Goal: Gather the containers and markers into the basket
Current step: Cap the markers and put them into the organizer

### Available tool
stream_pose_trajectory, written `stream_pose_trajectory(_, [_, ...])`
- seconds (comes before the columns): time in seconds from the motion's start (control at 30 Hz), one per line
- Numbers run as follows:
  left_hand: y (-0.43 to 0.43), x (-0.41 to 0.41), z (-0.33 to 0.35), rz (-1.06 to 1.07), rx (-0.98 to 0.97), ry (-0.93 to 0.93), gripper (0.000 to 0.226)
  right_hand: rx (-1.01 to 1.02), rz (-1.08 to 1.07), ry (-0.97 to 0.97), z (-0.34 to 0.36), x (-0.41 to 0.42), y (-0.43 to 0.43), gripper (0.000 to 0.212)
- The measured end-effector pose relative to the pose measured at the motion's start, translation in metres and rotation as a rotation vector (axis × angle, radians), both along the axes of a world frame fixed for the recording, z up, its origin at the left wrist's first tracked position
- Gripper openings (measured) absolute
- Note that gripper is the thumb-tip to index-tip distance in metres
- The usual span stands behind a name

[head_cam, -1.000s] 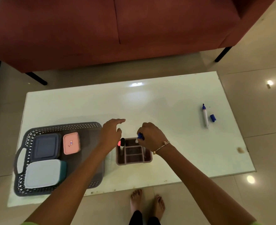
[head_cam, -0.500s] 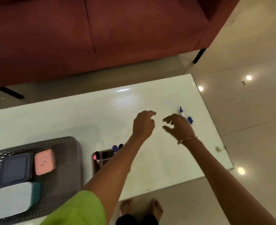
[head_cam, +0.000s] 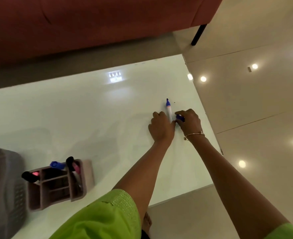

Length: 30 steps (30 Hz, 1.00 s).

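Observation:
An uncapped white marker with a blue tip (head_cam: 168,107) lies on the white table (head_cam: 94,114) near its right edge. My left hand (head_cam: 161,128) closes on the marker's lower barrel. Just to the right, my right hand (head_cam: 189,120) pinches the loose blue cap (head_cam: 180,117). A brown divided organizer (head_cam: 56,184) stands at the lower left, with black, blue and pink-and-black markers sticking up from it. Only a corner of the grey lattice basket (head_cam: 4,187) shows at the left edge; its contents are out of view.
A red sofa (head_cam: 99,23) with a black leg (head_cam: 198,34) runs along the far side of the table. Glossy beige floor tiles lie to the right. The table's right edge passes close to my right wrist. My bare foot (head_cam: 146,221) shows below the table.
Both hands have moved from the organizer across to the right side of the table and closed on the loose marker and its cap. The view swung right, pushing the basket almost out of frame.

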<state>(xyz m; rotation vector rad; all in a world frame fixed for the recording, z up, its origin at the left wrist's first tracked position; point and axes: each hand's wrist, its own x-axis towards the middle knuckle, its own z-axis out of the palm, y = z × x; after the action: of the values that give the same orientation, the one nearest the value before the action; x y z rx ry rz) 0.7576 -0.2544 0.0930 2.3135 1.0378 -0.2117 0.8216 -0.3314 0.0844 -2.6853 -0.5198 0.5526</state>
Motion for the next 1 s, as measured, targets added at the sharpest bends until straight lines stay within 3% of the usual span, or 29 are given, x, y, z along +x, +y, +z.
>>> stream_pose_trajectory(0.13, [0.002, -0.003, 0.003, 0.05, -0.059, -0.011, 0.033, 0.043, -0.076, -0.013, -0.001, -0.001, -0.005, 0.02])
stream_pose_trajectory(0.27, [0.014, -0.025, 0.01, -0.025, -0.098, -0.039, 0.026, 0.503, -0.576, 0.251, 0.02, -0.003, -0.008, 0.028])
stream_pose_trajectory(0.37, [0.017, -0.039, 0.011, -0.226, -0.001, -0.033, 0.036, 0.623, -0.764, 0.391, 0.029, -0.001, -0.01, 0.03])
stream_pose_trajectory(0.5, [0.015, -0.033, 0.007, -0.29, 0.101, -0.011, 0.04, 0.522, -0.67, 0.382, 0.031, 0.0, -0.011, 0.025])
stream_pose_trajectory(0.6, [0.013, -0.026, 0.004, -0.263, 0.039, 0.082, 0.037, 0.505, -0.597, 0.328, 0.029, 0.002, -0.011, 0.024])
stream_pose_trajectory(0.7, [0.013, -0.029, 0.0, -0.18, -0.017, -0.004, 0.034, 0.503, -0.582, 0.283, 0.027, 0.002, -0.013, 0.024])
stream_pose_trajectory(0.8, [0.013, -0.038, 0.012, -0.108, -0.092, -0.107, 0.012, 0.586, -0.648, 0.245, 0.033, 0.001, -0.016, 0.017])
stream_pose_trajectory(1.0, [0.031, -0.075, 0.041, 0.139, -0.386, -0.372, 0.015, 0.791, -0.736, 0.305, 0.065, -0.005, -0.014, 0.009])
